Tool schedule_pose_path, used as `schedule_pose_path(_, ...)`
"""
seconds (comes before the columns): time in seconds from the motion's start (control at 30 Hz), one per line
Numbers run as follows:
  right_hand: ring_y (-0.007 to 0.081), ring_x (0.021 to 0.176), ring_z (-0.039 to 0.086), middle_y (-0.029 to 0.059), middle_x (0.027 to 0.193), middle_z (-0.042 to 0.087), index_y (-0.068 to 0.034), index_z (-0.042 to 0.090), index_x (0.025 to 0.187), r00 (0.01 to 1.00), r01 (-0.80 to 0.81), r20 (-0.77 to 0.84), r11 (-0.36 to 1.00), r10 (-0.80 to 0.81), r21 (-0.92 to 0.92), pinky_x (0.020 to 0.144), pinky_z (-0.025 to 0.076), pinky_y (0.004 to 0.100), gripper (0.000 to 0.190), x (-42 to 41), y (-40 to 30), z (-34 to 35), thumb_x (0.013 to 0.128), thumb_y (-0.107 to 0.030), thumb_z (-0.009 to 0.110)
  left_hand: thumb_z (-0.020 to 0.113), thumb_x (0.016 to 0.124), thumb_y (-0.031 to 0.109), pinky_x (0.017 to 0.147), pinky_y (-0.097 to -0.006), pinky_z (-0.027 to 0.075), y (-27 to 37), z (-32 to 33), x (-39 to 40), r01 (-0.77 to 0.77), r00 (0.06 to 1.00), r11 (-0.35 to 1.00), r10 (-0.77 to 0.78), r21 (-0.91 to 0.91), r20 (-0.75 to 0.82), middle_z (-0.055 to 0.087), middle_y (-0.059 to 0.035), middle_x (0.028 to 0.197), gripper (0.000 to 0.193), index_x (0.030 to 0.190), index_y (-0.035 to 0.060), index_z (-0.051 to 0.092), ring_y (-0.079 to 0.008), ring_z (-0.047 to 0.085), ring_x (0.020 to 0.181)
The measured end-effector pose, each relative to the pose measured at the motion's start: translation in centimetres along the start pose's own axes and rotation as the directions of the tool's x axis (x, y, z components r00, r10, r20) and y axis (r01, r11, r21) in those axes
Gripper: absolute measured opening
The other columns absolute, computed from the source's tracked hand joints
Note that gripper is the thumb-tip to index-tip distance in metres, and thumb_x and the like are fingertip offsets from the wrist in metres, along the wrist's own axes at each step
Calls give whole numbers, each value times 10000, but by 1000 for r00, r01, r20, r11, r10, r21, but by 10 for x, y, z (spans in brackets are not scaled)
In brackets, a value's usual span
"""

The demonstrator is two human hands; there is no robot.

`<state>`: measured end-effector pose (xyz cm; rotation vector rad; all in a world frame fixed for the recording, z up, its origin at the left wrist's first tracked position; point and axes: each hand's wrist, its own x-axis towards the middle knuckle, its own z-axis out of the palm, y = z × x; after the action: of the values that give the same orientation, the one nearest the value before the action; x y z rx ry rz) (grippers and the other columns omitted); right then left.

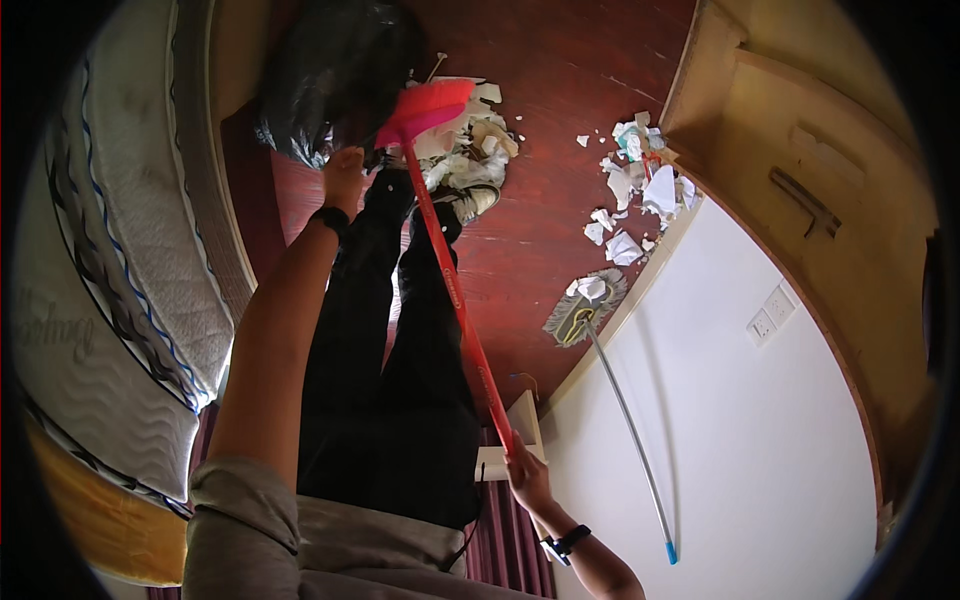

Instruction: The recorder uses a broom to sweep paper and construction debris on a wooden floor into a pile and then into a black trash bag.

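Note:
My right hand (528, 474) grips the upper end of a red broom handle (456, 289). The broom's pink and red bristle head (424, 111) lies against the right side of a black plastic bag (337, 75), over a heap of torn paper and scraps (484, 146) by my shoes. With its fingers curled, my left hand (345, 169) holds the near edge of the bag. The bag's mouth and what it contains are mostly hidden.
A second pile of crumpled paper (660, 191) lies along the wall. A flat mop (589, 307) with paper on it leans there by its metal pole (636, 442). Mattresses (142, 225) stand at left; a wooden shelf unit (817, 157) is at right. The floor (517, 247) is dark red.

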<state>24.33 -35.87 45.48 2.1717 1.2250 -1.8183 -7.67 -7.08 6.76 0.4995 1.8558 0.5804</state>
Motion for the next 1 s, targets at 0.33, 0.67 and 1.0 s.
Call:
schedule_pose_path(0.33, 28, 476, 429, -36, 588, 435, -75, 287, 1382, 843, -422, -59, 727, 534, 542, 417, 374, 195, 467, 16, -9, 12, 945, -172, 419, 570, 849, 188, 748, -278, 453, -4, -10, 1, -108, 994, 974, 109, 201, 3, 629, -75, 867, 217, 961, 3, 582, -157, 591, 827)
schedule_pose_path(0.67, 384, 768, 610, 252, 880, 592, -23, 226, 1379, 977, -212, -18, 973, 215, 87, 631, 484, 397, 555, -10, -16, 66, 886, -70, 476, 594, 847, 203, 677, -242, 430, 13, 8, -5, -41, 989, 996, 30, 74, 148, 615, -15, 803, 218, 937, 6, 621, -87, 541, 738)
schedule_pose_path(1.0, 350, 769, 624, 227, 893, 607, -11, 352, 1330, 999, -32, -27, 994, 36, 108, 669, 497, 371, 480, -23, -9, 49, 877, -93, 490, 582, 847, 193, 721, -255, 444, 3, -7, -6, -8, 990, 993, -9, 118, 140, 633, -44, 857, 221, 954, 3, 617, -123, 576, 794)
